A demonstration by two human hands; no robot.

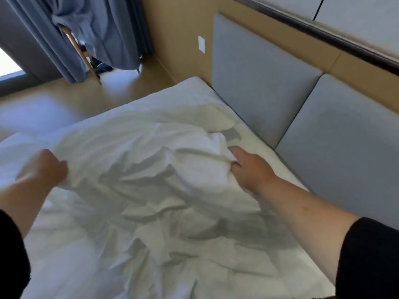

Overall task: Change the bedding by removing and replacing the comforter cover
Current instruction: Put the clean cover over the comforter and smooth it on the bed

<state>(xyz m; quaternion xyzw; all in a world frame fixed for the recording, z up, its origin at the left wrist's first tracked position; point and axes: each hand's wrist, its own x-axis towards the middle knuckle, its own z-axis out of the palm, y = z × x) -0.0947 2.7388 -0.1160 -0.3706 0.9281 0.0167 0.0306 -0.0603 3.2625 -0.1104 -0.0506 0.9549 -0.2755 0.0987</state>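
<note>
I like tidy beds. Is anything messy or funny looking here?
Yes. The white comforter cover lies crumpled in deep wrinkles across the mattress instead of flat. The left hand and right hand each grip a bunch of it. No stains or tears show.

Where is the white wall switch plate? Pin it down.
In the head view, the white switch plate sits upper centre on the tan wall, just left of the grey padded headboard and right of the blue curtain.

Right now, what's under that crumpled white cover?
Past its far edge, beside the grey headboard, a strip of white mattress shows. Both the left hand and right hand grip the cover. Whatever lies beneath its middle is hidden.
</note>
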